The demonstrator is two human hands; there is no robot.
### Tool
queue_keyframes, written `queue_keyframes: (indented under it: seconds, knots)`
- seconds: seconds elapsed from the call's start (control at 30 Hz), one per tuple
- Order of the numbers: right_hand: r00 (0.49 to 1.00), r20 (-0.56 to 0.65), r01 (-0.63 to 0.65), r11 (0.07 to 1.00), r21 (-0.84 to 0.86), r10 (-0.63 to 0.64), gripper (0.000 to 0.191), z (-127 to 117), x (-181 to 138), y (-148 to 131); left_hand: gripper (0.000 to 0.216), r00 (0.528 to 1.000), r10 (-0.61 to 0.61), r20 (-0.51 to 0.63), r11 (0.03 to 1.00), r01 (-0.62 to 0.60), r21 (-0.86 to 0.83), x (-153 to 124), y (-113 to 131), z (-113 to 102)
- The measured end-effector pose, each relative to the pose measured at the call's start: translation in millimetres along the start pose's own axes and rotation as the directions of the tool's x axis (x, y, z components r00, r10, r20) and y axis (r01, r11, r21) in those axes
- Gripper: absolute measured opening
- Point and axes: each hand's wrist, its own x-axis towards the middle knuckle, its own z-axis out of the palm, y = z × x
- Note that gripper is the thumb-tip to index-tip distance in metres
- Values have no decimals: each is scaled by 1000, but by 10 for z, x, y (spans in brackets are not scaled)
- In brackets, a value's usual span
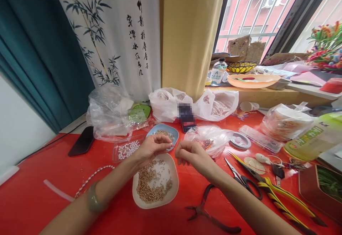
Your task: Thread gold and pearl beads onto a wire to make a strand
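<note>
My left hand (153, 148), a green bangle (95, 197) on its wrist, is closed in a pinch above the far edge of a cream dish (175, 188). A tiny pale speck shows at its fingertips, too small to name. Facing it, my right hand (191, 153) is also pinched, its fingers curled down, and whatever it holds is hidden. Gold beads (149, 183) lie in the cream dish. Behind the hands stands a blue dish (173, 131) with small beads. Pearly beads (128, 150) fill a clear tray at the left, near a white bead strand (93, 178).
Dark-handled pliers (200, 211), scissors (244, 181) and yellow-black long-nose pliers (278, 195) lie at the right. A phone (82, 141) rests far left. Plastic bags (167, 105) line the back, beside a dark device (187, 117). A yellow-green package (315, 137) stands right.
</note>
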Motion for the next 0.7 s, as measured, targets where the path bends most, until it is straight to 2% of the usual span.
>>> queue_keyframes:
  seconds: [0.2, 0.37, 0.6, 0.7]
  knots:
    - [999, 19, -31, 997, -64, 32, 14, -7, 31, 42, 31, 999, 15, 42, 998, -18, 53, -5, -1, 17]
    - [999, 46, 0, 997, -78, 4, 16, -33, 57, 99, 15, 991, 99, 86, 980, -112, 167, -22, 29, 14]
    - [996, 88, 12, 1000, -20, -10, 14, -31, 45, 104, 11, 981, 170, 92, 931, -190, 310, -85, 89, 61]
    - [997, 71, 36, 994, -104, -29, 16, -54, 42, 77, 11, 974, 216, 71, 920, -227, 318, -106, 118, 67]
